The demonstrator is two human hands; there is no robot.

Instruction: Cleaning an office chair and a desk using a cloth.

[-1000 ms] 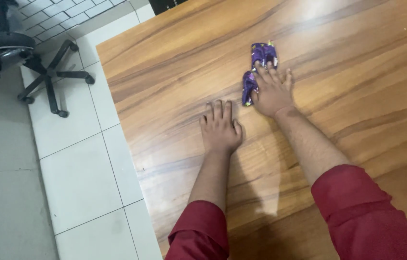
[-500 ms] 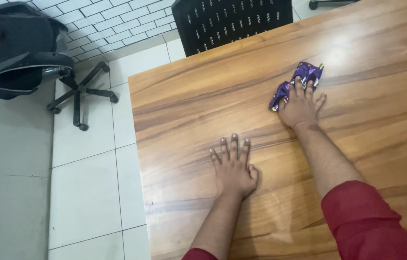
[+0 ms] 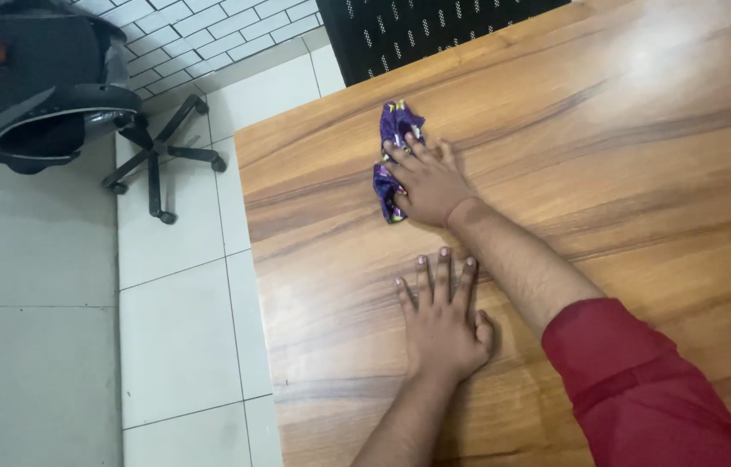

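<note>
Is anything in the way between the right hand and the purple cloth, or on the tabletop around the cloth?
Nothing visible. The right hand lies flat on the purple cloth, pressing it to the table. The left hand rests flat on the wood nearer the body, apart from the cloth.

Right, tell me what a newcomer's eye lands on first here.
The crumpled purple cloth stands out on the wooden table, near its left edge, pressed under the right hand. Closer in, the left hand lies flat, fingers spread. A black office chair sits on the tiled floor, top left.
</note>
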